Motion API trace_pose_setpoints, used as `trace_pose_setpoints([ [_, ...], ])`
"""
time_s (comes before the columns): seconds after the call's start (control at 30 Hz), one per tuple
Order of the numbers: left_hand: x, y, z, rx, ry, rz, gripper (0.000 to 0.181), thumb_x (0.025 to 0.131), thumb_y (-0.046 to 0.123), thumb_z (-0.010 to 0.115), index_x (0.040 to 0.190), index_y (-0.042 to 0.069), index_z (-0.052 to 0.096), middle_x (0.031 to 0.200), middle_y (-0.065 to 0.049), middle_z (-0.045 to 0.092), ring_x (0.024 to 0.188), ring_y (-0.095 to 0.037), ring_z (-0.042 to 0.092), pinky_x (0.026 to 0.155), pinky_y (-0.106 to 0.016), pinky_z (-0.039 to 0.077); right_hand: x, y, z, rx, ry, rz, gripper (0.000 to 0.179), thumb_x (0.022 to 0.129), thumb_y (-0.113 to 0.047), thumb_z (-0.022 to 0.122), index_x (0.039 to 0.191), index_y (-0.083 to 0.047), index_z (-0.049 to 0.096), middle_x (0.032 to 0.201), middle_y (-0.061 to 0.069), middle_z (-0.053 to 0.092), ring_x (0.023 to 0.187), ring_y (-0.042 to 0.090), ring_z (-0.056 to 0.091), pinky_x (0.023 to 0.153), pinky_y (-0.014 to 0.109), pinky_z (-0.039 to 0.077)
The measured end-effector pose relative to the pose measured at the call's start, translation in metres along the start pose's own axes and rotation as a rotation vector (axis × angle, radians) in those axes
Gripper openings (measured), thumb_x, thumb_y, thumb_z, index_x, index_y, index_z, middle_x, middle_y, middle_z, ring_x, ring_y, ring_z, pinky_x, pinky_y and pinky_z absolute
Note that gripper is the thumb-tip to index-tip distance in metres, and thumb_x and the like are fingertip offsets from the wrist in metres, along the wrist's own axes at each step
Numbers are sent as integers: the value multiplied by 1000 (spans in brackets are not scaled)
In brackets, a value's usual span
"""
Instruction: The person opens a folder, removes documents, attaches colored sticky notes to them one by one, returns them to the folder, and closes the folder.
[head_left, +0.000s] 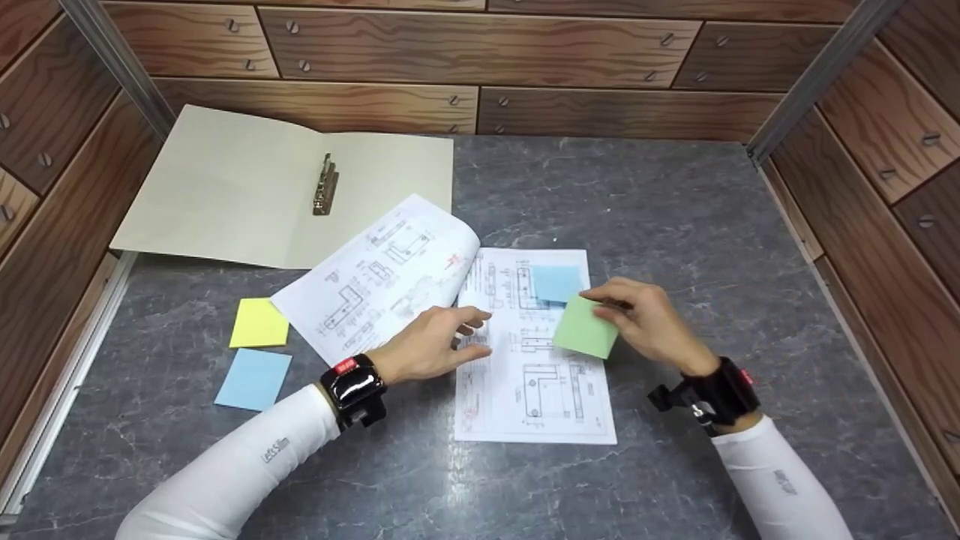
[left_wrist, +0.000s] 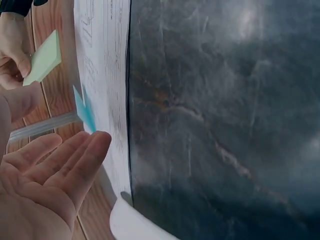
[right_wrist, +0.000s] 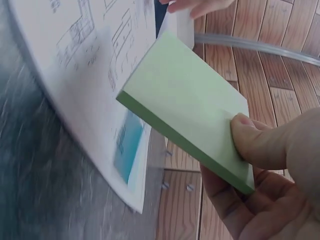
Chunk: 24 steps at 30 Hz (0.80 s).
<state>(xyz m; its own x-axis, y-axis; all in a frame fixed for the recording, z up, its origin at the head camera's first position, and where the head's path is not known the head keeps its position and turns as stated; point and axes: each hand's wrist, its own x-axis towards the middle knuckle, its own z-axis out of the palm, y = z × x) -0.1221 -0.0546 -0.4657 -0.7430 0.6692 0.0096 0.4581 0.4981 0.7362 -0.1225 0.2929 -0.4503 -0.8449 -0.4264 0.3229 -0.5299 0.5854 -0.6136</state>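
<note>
My right hand [head_left: 652, 322] pinches a pad of green sticky notes [head_left: 586, 328] by one edge, thumb on top in the right wrist view, above a sheet of technical drawings [head_left: 555, 420]. On that sheet's upper right lies a blue sticky note [head_left: 556, 283]; one edge lifts off the paper in the left wrist view. My left hand [head_left: 431, 345], fingers relaxed and holding nothing, hovers over the stack between the right-hand sheet and a turned-over page [head_left: 360, 277], which curls up along the fold. Whether it touches paper is unclear.
An open beige folder [head_left: 225, 187] with a metal clip [head_left: 325, 187] lies at the back left, partly under the turned page. Left of the papers are a yellow sticky pad [head_left: 259, 322] and a blue sticky pad [head_left: 253, 379]. Wood-patterned walls [head_left: 480, 45] enclose the grey table [head_left: 675, 202].
</note>
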Motion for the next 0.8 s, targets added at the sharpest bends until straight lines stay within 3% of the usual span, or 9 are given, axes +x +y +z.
trace_pose_setpoints([
  [0.23,5,2,9,-65,7,10,49,99,24,72,137,-4,60,129,-21,69,109,-29,72,94,-38,60,16,-12,18,52,-79,-37,29,93,2,73,119,-8,78,104,0,73,84,12,65,71,22,55],
  [0.4,10,4,15,-98,97,-9,41,98,19,73,130,-4,64,121,-19,71,102,-28,73,89,-36,61,27,-17,27,55,-114,-66,28,94,1,72,120,-8,77,103,1,74,85,11,66,73,26,56],
  [0.6,15,8,18,-198,203,-41,33,96,11,74,123,-5,65,111,-17,73,97,-26,74,85,-33,62,36,-22,38,72,-95,-94,28,93,-1,74,119,-9,77,101,1,73,86,13,67,75,27,57],
  [0.8,17,11,19,-280,194,-62,32,93,8,75,122,-1,66,109,-13,74,95,-23,74,83,-30,61,41,-25,47,134,-99,-97,27,93,-2,74,120,-7,77,102,2,74,87,15,69,77,27,59],
])
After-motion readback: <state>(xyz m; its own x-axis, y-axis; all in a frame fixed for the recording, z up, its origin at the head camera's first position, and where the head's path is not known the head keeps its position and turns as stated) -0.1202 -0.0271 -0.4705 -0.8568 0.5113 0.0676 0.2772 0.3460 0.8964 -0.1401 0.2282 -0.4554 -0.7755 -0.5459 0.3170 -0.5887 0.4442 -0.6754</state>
